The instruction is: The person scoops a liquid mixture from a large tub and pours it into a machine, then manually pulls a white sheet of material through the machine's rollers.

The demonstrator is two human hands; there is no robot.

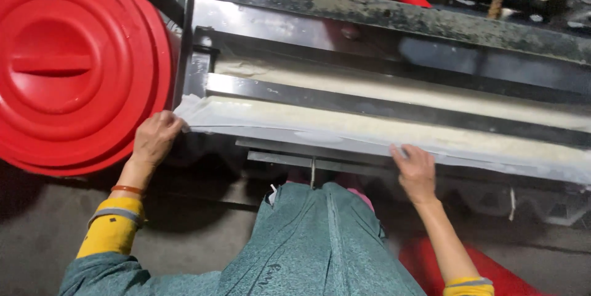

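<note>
Left hand (pixel 155 139) is gripping the pale, wet sheet (pixel 369 129) corner beside the ribbed red lid (pixel 68 68); right hand (pixel 417 170) is apparently pressing flat on its edge.

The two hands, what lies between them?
In the head view, the pale wet sheet's front edge spans from left hand to right hand, over a metal bar.

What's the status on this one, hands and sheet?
Left hand pinching the corner of the white sheet. Right hand flat on its front edge. Sheet lies on the metal machine. Red lid alongside, nothing blocking.
</note>
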